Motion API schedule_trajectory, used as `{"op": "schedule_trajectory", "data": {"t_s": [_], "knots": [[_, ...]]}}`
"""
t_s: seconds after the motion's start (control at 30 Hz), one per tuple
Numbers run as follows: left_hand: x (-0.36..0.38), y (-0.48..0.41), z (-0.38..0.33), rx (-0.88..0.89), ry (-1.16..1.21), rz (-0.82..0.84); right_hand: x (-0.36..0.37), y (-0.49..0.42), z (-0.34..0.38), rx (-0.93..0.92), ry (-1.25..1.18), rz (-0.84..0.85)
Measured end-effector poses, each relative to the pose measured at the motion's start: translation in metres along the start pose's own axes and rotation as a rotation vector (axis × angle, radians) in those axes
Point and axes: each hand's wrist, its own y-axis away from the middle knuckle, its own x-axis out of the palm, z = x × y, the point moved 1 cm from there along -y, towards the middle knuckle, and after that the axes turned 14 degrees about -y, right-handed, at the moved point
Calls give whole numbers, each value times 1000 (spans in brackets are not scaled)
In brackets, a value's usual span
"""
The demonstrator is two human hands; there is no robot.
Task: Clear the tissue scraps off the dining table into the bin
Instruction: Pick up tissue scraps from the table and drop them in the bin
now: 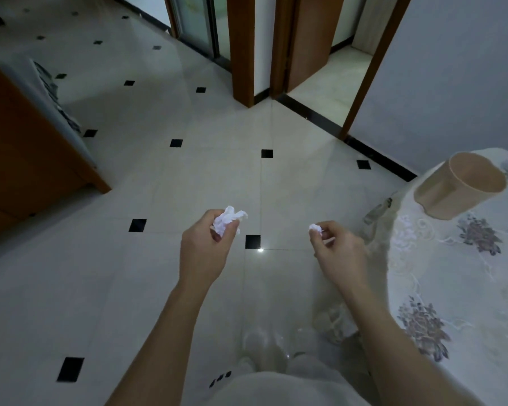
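Holding scraps in both hands, out over the tiled floor [159,177] and off the table edge. Left hand [206,247] has its fingers closed round a crumpled tissue wad [228,219], most of it sticking out above the thumb. Right hand [339,247] pinches a much smaller tissue bit [315,228] between thumb and fingertips. Bin [461,186], a beige tub, sits on the flower-patterned tablecloth [452,273] to the right, mouth open and looking empty from this angle, though its bottom is hidden. Both scraps are well apart from it. No other scraps visible on the part of the table in view; the rest is out of frame, can't tell. Step in hand looks like the carry, pick-up done, drop not yet made. Next move likely needs both hands swung right and up over the bin rim, then fingers let go, right one first since it's nearer.
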Motion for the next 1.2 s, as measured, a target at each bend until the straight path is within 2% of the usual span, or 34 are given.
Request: {"op": "schedule_trajectory", "data": {"t_s": [0.3,0.53,0.67,0.8,1.2], "knots": [[46,-109,-5,53,-33,65,23,-97,-13,13,9,-44],[106,-221,-58,109,-90,113,29,-225,-27,37,-61,-81],[149,-288,-106,167,-134,163,8,-302,-27,41,-48,-104],[192,-339,-148,219,-131,197,-22,-365,-34,55,-71,-207],[310,-424,-243,425,-85,423,-89,-442,-71,223,-45,-429]]}}
